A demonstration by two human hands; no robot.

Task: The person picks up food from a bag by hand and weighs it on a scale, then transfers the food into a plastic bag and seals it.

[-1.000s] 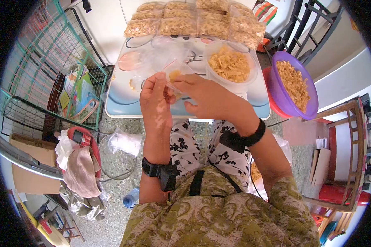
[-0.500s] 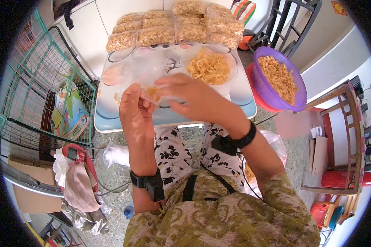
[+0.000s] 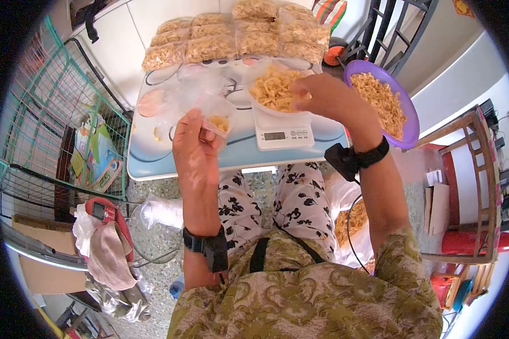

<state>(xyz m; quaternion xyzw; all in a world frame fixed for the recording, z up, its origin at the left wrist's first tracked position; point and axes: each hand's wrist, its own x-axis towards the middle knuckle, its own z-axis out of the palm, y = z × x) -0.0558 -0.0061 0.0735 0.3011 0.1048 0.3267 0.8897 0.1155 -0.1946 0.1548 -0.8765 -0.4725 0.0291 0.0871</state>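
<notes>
A clear plastic bag (image 3: 227,108) is pinched at its mouth by my left hand (image 3: 195,135), thumb and fingers closed on the edge. Some yellow pieces (image 3: 219,122) show at or through the bag's mouth. Over the right side of a translucent bowl (image 3: 258,103) is my right hand (image 3: 329,97), its fingers curled down at the yellow strips (image 3: 277,89) inside; what the fingertips grip is hidden. The bowl rests on a white kitchen scale (image 3: 285,138), whose display faces me.
Filled clear bags (image 3: 210,48) are stacked along the table's (image 3: 169,164) back edge. A purple basin (image 3: 411,113) of crisp pieces stands at the right. At the left is a green wire cage (image 3: 45,113). Below my right arm lies a bag of pieces (image 3: 350,223).
My right hand has left the bag in my left hand and moved right to the bowl. The bag's mouth is now spread wider. The scale has come into view.
</notes>
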